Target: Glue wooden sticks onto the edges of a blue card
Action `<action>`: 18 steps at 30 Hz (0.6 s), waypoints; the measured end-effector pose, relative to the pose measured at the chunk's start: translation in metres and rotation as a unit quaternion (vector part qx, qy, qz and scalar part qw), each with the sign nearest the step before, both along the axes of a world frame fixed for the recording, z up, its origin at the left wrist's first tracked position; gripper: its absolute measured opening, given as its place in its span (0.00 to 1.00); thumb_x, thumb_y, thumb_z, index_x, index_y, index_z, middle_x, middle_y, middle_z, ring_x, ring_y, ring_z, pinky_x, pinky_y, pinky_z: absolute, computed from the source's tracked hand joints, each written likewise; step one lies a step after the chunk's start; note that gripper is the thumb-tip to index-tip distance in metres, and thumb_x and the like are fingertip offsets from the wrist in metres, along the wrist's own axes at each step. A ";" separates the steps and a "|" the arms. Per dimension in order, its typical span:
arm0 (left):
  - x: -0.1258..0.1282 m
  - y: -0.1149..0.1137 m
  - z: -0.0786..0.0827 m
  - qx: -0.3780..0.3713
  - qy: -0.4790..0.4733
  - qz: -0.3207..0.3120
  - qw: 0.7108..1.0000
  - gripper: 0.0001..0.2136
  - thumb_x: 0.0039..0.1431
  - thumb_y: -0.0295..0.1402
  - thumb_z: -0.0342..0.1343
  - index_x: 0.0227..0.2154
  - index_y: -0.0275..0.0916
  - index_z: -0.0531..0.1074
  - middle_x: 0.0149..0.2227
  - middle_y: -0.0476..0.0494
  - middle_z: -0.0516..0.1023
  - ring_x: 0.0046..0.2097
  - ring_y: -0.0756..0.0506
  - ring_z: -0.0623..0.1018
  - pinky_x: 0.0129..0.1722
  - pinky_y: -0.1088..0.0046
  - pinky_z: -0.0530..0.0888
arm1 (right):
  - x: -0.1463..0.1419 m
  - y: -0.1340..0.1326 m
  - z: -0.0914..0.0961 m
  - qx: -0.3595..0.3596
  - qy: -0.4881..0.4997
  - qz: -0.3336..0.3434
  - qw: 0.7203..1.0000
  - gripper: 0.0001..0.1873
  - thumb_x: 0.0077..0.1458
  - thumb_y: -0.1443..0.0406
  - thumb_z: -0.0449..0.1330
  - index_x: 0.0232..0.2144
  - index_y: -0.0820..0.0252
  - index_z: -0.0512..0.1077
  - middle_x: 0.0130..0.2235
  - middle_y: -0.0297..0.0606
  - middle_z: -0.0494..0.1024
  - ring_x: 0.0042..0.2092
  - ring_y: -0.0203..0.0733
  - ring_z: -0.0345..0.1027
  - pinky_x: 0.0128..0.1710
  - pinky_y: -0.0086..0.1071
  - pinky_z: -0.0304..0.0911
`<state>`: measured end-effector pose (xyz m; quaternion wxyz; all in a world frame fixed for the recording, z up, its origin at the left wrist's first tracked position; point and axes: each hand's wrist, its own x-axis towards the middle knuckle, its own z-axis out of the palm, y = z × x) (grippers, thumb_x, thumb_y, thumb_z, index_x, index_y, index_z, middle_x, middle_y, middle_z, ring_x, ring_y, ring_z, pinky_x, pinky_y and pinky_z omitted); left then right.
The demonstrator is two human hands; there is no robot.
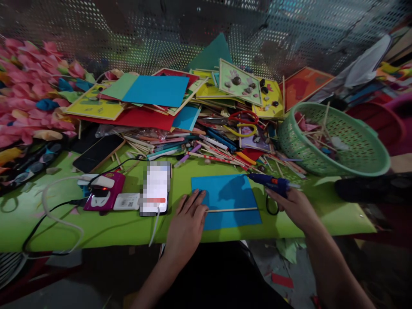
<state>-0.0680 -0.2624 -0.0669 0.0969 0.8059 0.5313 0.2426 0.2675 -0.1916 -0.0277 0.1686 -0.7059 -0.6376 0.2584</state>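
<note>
A sheet of blue card (238, 195) lies flat on the table in front of me, with a thin wooden stick (231, 210) across it. My left hand (188, 216) rests palm down over the card's left edge, fingers stretched out, its thumb side by the stick's left end. Whether it presses on that end cannot be made out. In my right hand (294, 206), fingers wrapped round the handle, is a blue glue gun (273, 182). Its nozzle points left, at the card's upper right edge, and its shadow falls on the card.
Left of the card are a lit phone (156, 189), a pink power strip (104, 193), loose cables and a dark phone (98, 152). Pens, sticks, scissors and decorated cards pile up behind. A green basket (334, 141) stands at right; pink paper petals (28, 94) heap at far left.
</note>
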 end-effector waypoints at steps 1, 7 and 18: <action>0.000 0.000 0.000 0.000 0.000 0.000 1.000 0.07 0.72 0.27 0.49 0.40 0.41 0.72 0.66 0.45 0.72 0.68 0.38 0.69 0.64 0.48 0.70 | 0.000 0.000 0.000 -0.001 -0.002 0.002 1.000 0.27 0.57 0.42 0.58 0.20 0.56 0.68 0.16 0.32 0.65 0.21 0.39 0.60 0.22 0.32 0.53; 0.000 0.000 -0.002 0.008 -0.001 0.002 1.000 0.06 0.72 0.27 0.50 0.40 0.42 0.71 0.66 0.46 0.71 0.69 0.39 0.68 0.64 0.49 0.70 | 0.001 -0.001 0.001 -0.005 0.003 -0.009 1.000 0.28 0.55 0.41 0.59 0.19 0.56 0.67 0.15 0.32 0.66 0.20 0.38 0.59 0.21 0.32 0.53; 0.000 0.000 -0.002 0.010 0.004 0.000 1.000 0.07 0.71 0.27 0.50 0.40 0.41 0.72 0.65 0.44 0.72 0.68 0.38 0.69 0.63 0.48 0.71 | 0.004 -0.001 -0.008 0.017 0.005 -0.005 1.000 0.29 0.56 0.41 0.59 0.17 0.54 0.63 0.16 0.31 0.63 0.20 0.37 0.58 0.20 0.31 0.49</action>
